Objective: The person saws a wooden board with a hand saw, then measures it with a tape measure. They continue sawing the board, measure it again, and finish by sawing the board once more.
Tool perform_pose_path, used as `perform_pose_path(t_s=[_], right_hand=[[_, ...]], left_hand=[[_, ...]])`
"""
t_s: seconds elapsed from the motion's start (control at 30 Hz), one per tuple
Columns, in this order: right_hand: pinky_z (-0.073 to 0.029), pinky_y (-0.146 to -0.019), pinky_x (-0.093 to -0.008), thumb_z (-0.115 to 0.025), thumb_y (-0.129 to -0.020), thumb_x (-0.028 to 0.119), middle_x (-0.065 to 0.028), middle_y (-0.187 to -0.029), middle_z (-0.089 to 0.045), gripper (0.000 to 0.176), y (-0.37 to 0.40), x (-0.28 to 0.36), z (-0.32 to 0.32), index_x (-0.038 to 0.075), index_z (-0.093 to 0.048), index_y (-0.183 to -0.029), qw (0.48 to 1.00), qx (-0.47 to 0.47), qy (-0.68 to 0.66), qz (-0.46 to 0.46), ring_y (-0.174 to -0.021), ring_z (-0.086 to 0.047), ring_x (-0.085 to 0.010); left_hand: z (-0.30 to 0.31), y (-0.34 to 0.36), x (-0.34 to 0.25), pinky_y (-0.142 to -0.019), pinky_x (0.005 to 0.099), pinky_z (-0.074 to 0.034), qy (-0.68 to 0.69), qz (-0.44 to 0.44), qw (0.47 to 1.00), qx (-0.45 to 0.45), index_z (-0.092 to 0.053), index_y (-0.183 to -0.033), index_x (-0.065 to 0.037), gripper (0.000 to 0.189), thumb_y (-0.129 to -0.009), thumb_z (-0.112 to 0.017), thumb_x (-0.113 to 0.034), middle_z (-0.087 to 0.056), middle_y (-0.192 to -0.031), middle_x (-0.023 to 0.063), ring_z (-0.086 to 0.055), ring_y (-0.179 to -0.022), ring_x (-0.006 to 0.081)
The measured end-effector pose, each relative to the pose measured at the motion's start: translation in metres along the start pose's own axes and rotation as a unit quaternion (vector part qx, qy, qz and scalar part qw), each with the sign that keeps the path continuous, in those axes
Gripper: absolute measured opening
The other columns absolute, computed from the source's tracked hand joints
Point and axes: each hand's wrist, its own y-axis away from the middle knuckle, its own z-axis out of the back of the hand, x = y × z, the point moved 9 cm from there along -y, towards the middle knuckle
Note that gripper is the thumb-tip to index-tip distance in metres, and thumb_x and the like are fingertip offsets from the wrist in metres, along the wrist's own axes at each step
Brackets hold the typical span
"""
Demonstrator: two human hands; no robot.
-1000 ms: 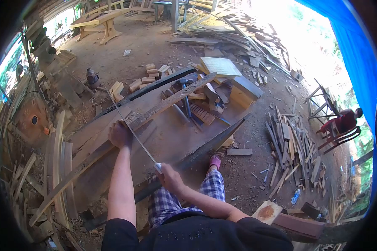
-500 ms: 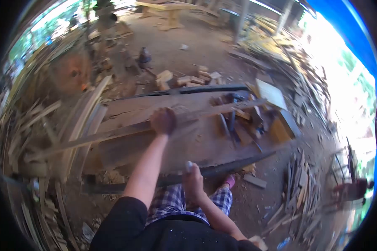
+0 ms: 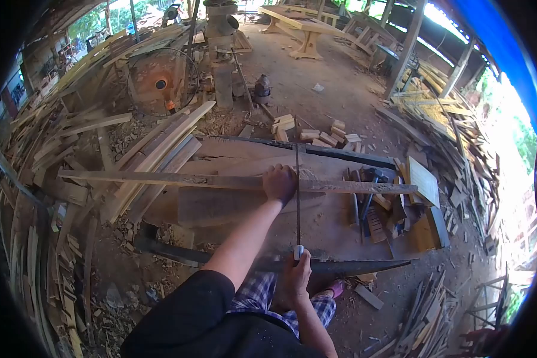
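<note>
A long, narrow wooden strip lies crosswise over a low, dusty workbench. My left hand is closed over the strip near its middle, bearing on it from above. In my right hand, close to my knees, is the pale handle of a handsaw. Its thin dark blade points straight away from me. It crosses the strip just right of my left hand, seen nearly edge-on.
Several hand tools and a wood block lie at the bench's right end, beside a pale board. Long planks lean at the left. Short wood blocks sit beyond the bench, and scrap piles cover the floor.
The view has turned, so the strip now looks level rather than slanted. The saw blade now shows clearly across the strip, where before it was lost in blur.
</note>
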Motion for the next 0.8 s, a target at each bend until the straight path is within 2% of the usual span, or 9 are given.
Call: perform_pose_path(t_s=[0.13, 0.23, 0.3, 0.33, 0.43, 0.57, 0.63, 0.67, 0.8], right_hand=[[-0.050, -0.062, -0.0512, -0.059, -0.093, 0.015, -0.0261, -0.090, -0.059, 0.026, -0.002, 0.007, 0.002, 0.000, -0.050, -0.111, 1.000, 0.001, 0.006, -0.004, -0.079, -0.061, -0.0479], [-0.050, -0.063, -0.0516, -0.059, -0.093, 0.015, -0.0266, -0.092, -0.059, 0.026, 0.000, 0.005, 0.000, 0.000, -0.050, -0.111, 1.000, 0.016, 0.004, -0.026, -0.081, -0.061, -0.0481], [-0.050, -0.063, -0.0516, -0.059, -0.093, 0.015, -0.0266, -0.093, -0.059, 0.026, 0.000, 0.007, -0.006, 0.000, -0.050, -0.112, 1.000, 0.012, -0.003, -0.013, -0.081, -0.061, -0.0481], [-0.050, -0.063, -0.0516, -0.059, -0.093, 0.016, -0.0266, -0.093, -0.059, 0.027, 0.002, 0.005, -0.003, 0.000, -0.049, -0.112, 1.000, 0.006, -0.001, -0.008, -0.081, -0.061, -0.0481], [-0.051, -0.064, -0.0515, -0.059, -0.093, 0.016, -0.0269, -0.095, -0.059, 0.026, 0.000, 0.007, 0.001, 0.001, -0.049, -0.113, 1.000, 0.011, 0.011, -0.010, -0.082, -0.062, -0.0477], [-0.051, -0.064, -0.0521, -0.057, -0.095, 0.016, -0.0271, -0.095, -0.058, 0.026, -0.002, 0.018, 0.011, 0.001, -0.049, -0.114, 0.997, 0.032, 0.020, -0.069, -0.083, -0.061, -0.0477], [-0.050, -0.064, -0.0528, -0.055, -0.095, 0.015, -0.0275, -0.095, -0.057, 0.026, -0.007, 0.037, 0.019, 0.002, -0.047, -0.116, 0.999, 0.027, 0.000, -0.017, -0.081, -0.060, -0.0482], [-0.047, -0.074, -0.0541, -0.054, -0.096, 0.021, -0.0271, -0.103, -0.059, 0.027, -0.007, 0.036, 0.021, 0.003, -0.046, -0.115, 0.997, 0.047, -0.011, -0.064, -0.092, -0.057, -0.0512], [-0.048, -0.073, -0.0520, -0.058, -0.094, 0.019, -0.0268, -0.102, -0.059, 0.028, 0.011, 0.041, 0.040, 0.003, -0.048, -0.115, 0.994, 0.048, -0.017, -0.098, -0.092, -0.059, -0.0497]], left_hand=[[-0.002, -0.001, 0.001, -0.078, 0.0452, -0.046, -0.007, 0.003, 1.000, -0.006, -0.068, -0.083, -0.009, 0.025, -0.089, -0.052, -0.027, -0.066, -0.089, 0.0099, -0.061, -0.091, 0.0295], [-0.006, -0.005, 0.009, -0.081, 0.0451, -0.047, 0.000, 0.034, 0.998, 0.047, -0.070, -0.083, -0.009, 0.027, -0.089, -0.051, -0.028, -0.068, -0.092, 0.0114, -0.063, -0.094, 0.0312], [-0.016, -0.010, 0.008, -0.074, 0.0443, -0.051, -0.024, 0.008, 0.994, 0.104, -0.073, -0.076, -0.011, 0.030, -0.087, -0.052, -0.029, -0.071, -0.083, 0.0113, -0.067, -0.083, 0.0295], [-0.033, -0.013, 0.016, -0.085, 0.0477, -0.051, 0.007, 0.028, 0.979, 0.204, -0.074, -0.090, -0.007, 0.036, -0.091, -0.046, -0.030, -0.070, -0.099, 0.0166, -0.067, -0.097, 0.0356], [-0.037, -0.011, 0.017, -0.083, 0.0468, -0.052, -0.039, 0.020, 0.993, 0.111, -0.075, -0.090, -0.008, 0.040, -0.091, -0.040, -0.027, -0.071, -0.096, 0.0167, -0.068, -0.095, 0.0329], [-0.047, -0.009, 0.021, -0.087, 0.0454, -0.051, -0.045, 0.039, 0.987, 0.148, -0.074, -0.089, -0.008, 0.036, -0.088, -0.045, -0.029, -0.070, -0.099, 0.0165, -0.066, -0.097, 0.0329], [-0.046, -0.010, 0.024, -0.087, 0.0448, -0.051, -0.046, 0.032, 0.994, 0.091, -0.074, -0.091, -0.011, 0.035, -0.087, -0.046, -0.030, -0.070, -0.100, 0.0161, -0.066, -0.096, 0.0343], [-0.049, -0.011, 0.024, -0.087, 0.0448, -0.051, -0.044, 0.027, 0.994, 0.099, -0.074, -0.091, -0.011, 0.035, -0.087, -0.046, -0.030, -0.070, -0.100, 0.0161, -0.066, -0.096, 0.0343], [-0.055, -0.017, 0.027, -0.082, 0.0438, -0.051, -0.069, 0.045, 0.986, 0.142, -0.073, -0.092, -0.013, 0.031, -0.086, -0.048, -0.031, -0.070, -0.097, 0.0124, -0.065, -0.096, 0.0313]])
